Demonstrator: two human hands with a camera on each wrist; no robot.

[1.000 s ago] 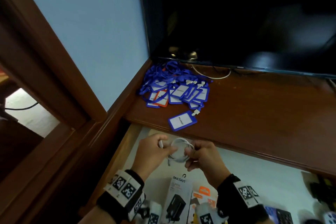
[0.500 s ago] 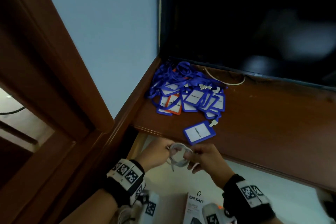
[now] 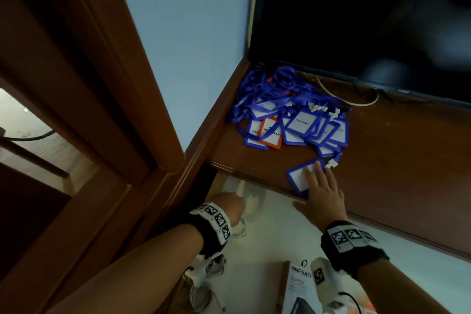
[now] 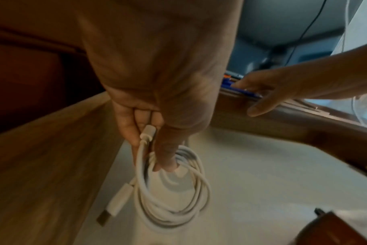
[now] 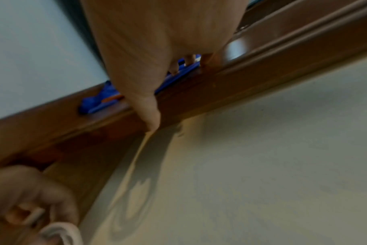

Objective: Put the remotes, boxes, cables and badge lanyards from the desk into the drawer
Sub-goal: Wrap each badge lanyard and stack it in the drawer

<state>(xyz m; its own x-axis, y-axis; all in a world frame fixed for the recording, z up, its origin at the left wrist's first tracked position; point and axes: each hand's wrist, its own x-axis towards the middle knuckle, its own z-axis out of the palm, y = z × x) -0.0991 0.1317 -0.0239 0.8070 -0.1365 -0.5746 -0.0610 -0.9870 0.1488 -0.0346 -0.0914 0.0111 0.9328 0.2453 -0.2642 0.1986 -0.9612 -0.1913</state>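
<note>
Head view has the left hand (image 3: pixel 226 205) down in the open drawer (image 3: pixel 293 227), fingers curled round a coiled white cable (image 4: pixel 172 187) hanging just above the drawer floor. Right hand (image 3: pixel 322 192) is spread flat, fingertips resting on a loose blue badge (image 3: pixel 302 177) at the desk (image 3: pixel 397 158) edge, with the lanyard pile (image 3: pixel 288 112) behind it. The cable looks light and floppy, so pinching the whole coil keeps it together. The badge looks thin and slick, so I'd slide it off the edge and grab its rim.
</note>
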